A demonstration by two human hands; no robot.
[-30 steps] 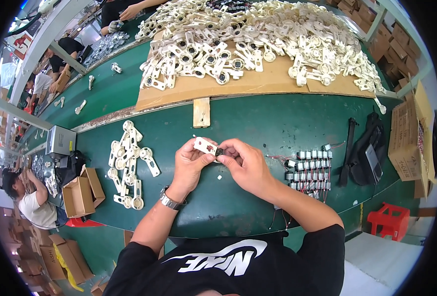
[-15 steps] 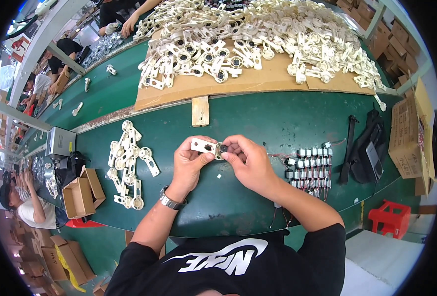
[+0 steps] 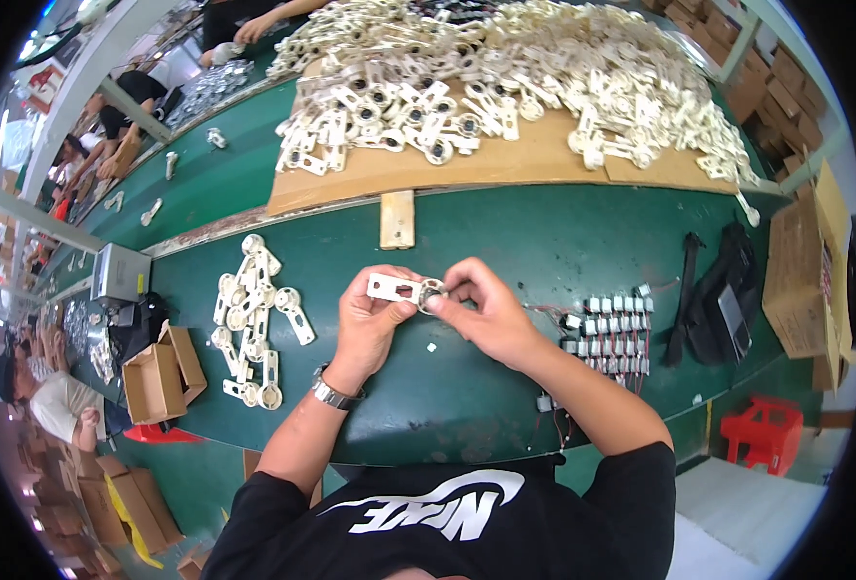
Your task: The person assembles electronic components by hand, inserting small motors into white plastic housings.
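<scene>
Above the middle of the green bench, my left hand point(image 3: 368, 324) grips a white plastic housing point(image 3: 386, 287), a flat arm with a slot and a ring at its right end. My right hand point(image 3: 491, 314) is closed at that ring, its thumb and fingers on a small black round part point(image 3: 431, 291). The fingertips partly hide how the black part sits in the ring. To the left of my hands lies a loose cluster of similar white housings point(image 3: 254, 314). Rows of small silver-and-white motors point(image 3: 607, 333) with thin wires lie to the right.
A large pile of white housings point(image 3: 631, 92) covers a cardboard sheet point(image 3: 515, 159) at the far side. A wooden block point(image 3: 397, 222) stands before it. A black bag point(image 3: 723, 295) and a carton point(image 3: 800, 280) are at right; a small open box point(image 3: 157, 382) is at left. Co-workers sit beyond.
My right fingers have moved slightly left, and the thumb now covers more of the black part at the ring. The housing has turned a little in my left hand.
</scene>
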